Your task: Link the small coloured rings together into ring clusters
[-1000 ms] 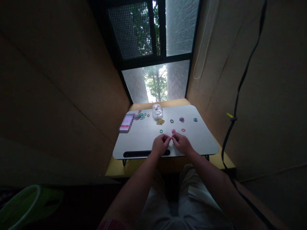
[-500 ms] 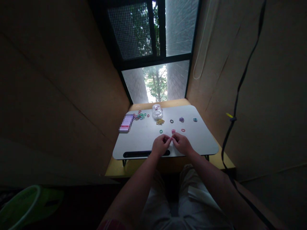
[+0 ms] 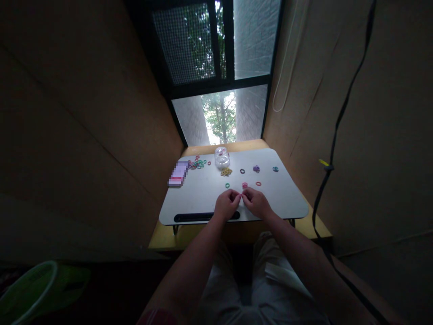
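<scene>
Over the front of the white lap table [image 3: 196, 194], my left hand [image 3: 227, 204] and my right hand [image 3: 256, 201] meet fingertip to fingertip. Both are closed in a pinch. Something tiny and pinkish shows between the fingertips, too small to make out. Just beyond them lie a few pink rings [image 3: 244, 185] close together, with a green ring [image 3: 227, 185] to the left and an orange-red ring [image 3: 259, 183] to the right. Farther back are a gold heap of rings [image 3: 226, 172], a dark ring [image 3: 242, 171], a purple cluster [image 3: 256, 169] and a teal cluster [image 3: 275, 169].
A clear plastic jar [image 3: 222, 158] stands at the back of the table. Mixed coloured rings [image 3: 198, 164] lie back left, beside a phone [image 3: 178, 174] with a blurred screen. A black slot [image 3: 192, 217] runs along the front edge. A dark cord [image 3: 333, 140] hangs at the right.
Almost nothing differs. Both hands stay pinched together in the same place, with only a very slight shift at the fingertips.
</scene>
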Motion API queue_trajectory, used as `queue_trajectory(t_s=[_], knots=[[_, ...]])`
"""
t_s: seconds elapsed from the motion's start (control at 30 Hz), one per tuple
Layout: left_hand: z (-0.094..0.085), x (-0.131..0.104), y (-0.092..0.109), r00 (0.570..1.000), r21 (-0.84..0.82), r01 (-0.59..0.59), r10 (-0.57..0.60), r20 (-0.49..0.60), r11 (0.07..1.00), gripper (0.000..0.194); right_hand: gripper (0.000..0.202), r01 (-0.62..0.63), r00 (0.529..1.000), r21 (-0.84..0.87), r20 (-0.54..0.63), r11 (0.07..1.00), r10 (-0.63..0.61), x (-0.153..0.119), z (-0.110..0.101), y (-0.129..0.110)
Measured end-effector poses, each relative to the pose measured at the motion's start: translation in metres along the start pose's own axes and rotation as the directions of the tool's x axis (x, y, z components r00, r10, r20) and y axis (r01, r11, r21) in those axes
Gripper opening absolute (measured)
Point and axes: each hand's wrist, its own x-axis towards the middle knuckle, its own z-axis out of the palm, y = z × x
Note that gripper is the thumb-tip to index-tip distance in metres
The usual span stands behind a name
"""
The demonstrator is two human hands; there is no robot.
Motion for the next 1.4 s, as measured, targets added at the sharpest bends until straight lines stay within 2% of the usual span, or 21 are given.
queue_trajectory(t_s=[0.8,0.87,0.97,1.07,1.13,1.23,1.3,1.4], knots=[[0.000,0.000,0.000,1.000,0.018,-0.016,0.016,0.006,1.000,0.021,0.014,-0.002,1.000,-0.029,0.020,1.000,0.003,0.000,0.001,0.000],[0.001,0.000,-0.001,1.000,0.013,-0.012,0.012,0.007,1.000,0.022,0.014,0.016,1.000,-0.024,-0.011,1.000,-0.016,0.001,0.001,0.002],[0.001,0.000,0.000,1.000,0.004,-0.002,0.002,0.003,1.000,0.023,0.019,0.022,0.986,-0.080,-0.164,0.997,-0.035,0.002,0.002,0.006],[0.000,-0.001,0.002,1.000,0.006,0.000,0.000,0.001,1.000,0.023,0.028,-0.063,0.953,-0.197,-0.303,0.978,0.000,0.004,0.004,0.011],[0.000,-0.001,0.003,1.000,0.008,-0.003,0.003,-0.001,1.000,0.024,0.035,-0.122,0.951,-0.279,-0.306,0.953,0.032,0.004,0.007,0.012],[0.000,-0.002,0.003,1.000,0.005,-0.004,0.004,-0.005,1.000,0.024,0.039,-0.161,0.968,-0.384,-0.241,0.909,0.070,0.004,0.012,0.012],[0.001,-0.002,0.003,1.000,0.001,-0.001,0.001,-0.006,1.000,0.024,0.040,-0.186,0.969,-0.411,-0.227,0.892,0.097,0.004,0.014,0.012],[0.001,-0.003,0.003,1.000,-0.002,0.012,-0.012,-0.007,1.000,0.024,0.044,-0.231,0.954,-0.400,-0.272,0.887,0.125,0.003,0.016,0.014]])
